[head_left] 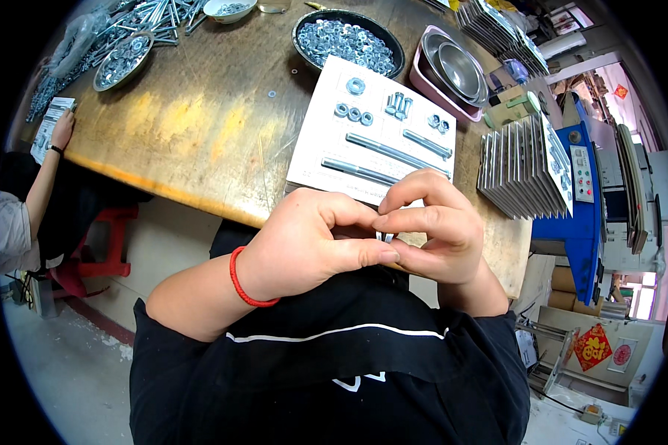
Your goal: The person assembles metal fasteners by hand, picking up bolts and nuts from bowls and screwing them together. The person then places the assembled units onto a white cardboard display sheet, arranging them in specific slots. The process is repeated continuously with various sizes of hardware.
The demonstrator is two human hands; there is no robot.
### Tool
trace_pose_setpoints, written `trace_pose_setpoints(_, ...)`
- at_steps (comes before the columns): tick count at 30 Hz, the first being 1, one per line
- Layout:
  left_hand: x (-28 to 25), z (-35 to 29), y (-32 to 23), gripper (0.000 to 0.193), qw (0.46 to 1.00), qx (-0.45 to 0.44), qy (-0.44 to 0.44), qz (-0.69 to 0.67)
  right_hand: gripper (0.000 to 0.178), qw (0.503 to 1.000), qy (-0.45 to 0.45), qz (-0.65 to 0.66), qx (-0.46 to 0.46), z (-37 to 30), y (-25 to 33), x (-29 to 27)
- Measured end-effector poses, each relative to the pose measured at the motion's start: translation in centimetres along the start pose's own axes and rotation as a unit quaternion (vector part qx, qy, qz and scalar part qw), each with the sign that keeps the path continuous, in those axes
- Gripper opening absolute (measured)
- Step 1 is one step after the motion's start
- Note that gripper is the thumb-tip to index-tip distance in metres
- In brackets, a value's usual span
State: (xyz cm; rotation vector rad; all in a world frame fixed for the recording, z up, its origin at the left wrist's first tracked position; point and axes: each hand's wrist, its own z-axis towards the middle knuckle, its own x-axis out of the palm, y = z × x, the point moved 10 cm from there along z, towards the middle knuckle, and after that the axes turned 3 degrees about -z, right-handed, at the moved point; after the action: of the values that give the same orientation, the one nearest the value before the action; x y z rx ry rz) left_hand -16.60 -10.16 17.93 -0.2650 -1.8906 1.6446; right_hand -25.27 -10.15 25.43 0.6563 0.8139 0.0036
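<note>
My left hand (300, 236), with a red cord on the wrist, pinches a small silvery metal piece (384, 237) between thumb and fingers. The fingertips of my right hand (436, 230) close on the same piece from the other side; most of it is hidden, so its kind does not show. Just beyond my hands lies a white card (315, 148) on the table's near edge, apparently on top of a stack. Mounted on it are a large nut or washer (355, 86), three nuts (354, 113), short bolts (398, 105), two small nuts (438, 123) and long metal rods (397, 153).
A black pan of nuts (346, 46) and a pink basin holding steel bowls (453, 70) stand beyond the card. Finished-looking cards (523, 167) are stacked upright at right. Far left are a dish of washers (124, 61), loose bolts (152, 18) and another person's hand (63, 130).
</note>
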Motion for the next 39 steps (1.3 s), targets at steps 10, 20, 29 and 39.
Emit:
trace_pose_setpoints(10, -0.6, 0.8, 0.5, 0.023, 0.999, 0.032, 0.018, -0.018, 0.024, 0.994, 0.003, 0.1, 0.054, 0.7, -2.0, 0.0)
trace_pose_setpoints(20, -1.4, 1.0, 0.1, 0.022, 0.998, 0.034, 0.043, 0.016, 0.021, 0.941, 0.059, -0.22, 0.248, 3.2, -11.2, -2.7)
trace_pose_setpoints(29, -2.5, 1.0, -0.6, 0.021, 0.996, 0.068, 0.049, 0.034, 0.022, 0.883, 0.187, -0.302, 0.306, 5.0, -13.2, -0.6)
trace_pose_setpoints(39, -11.4, 1.8, -2.6, 0.023, 0.964, 0.139, -0.205, 0.097, 0.022, 0.869, 0.222, -0.295, 0.329, 4.8, -13.8, -0.3)
